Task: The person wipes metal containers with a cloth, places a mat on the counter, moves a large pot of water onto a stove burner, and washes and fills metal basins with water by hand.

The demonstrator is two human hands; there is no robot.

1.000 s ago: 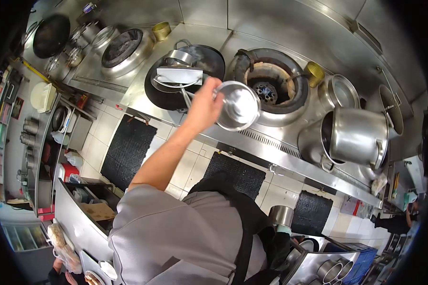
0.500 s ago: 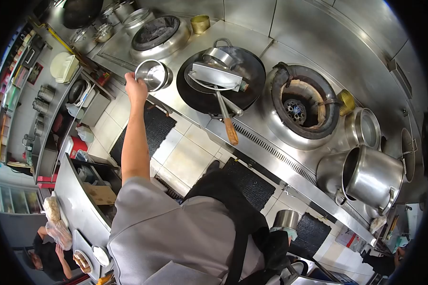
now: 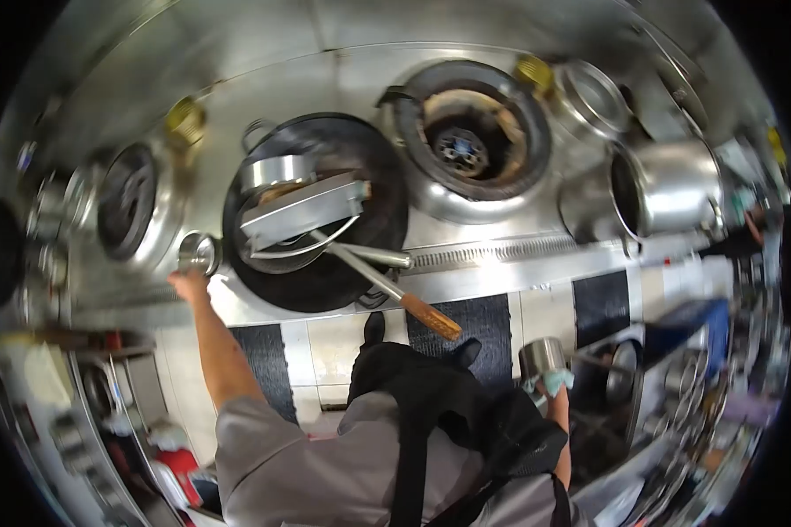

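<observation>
My left hand (image 3: 187, 283) is at far left with its fingers closed on the near edge of a round steel pot (image 3: 200, 252). That pot is at the counter's front edge, between the left burner and a black wok (image 3: 378, 237). My right hand (image 3: 549, 391), partly covered by a pale green cloth (image 3: 555, 380), grips a second steel pot (image 3: 542, 357) over the floor to my right. Inside the wok lie a long metal box-shaped piece (image 3: 303, 211), a steel ring-like pan (image 3: 277, 170), and a tool with a wooden handle (image 3: 431, 317) sticking out over the front edge.
Right of the wok is an uncovered burner (image 3: 466, 149). Large steel stockpots (image 3: 677, 186) stand at the counter's right end. A gold tin (image 3: 185, 121) is near the left burner (image 3: 127, 204). Behind my right side is a rack (image 3: 620, 386) with metalware. Black mats (image 3: 466, 329) cover parts of the tiled floor.
My view has turned right, so the stove now runs straight across. My right hand and its pot have come up further into view. My left hand still holds its pot left of the wok.
</observation>
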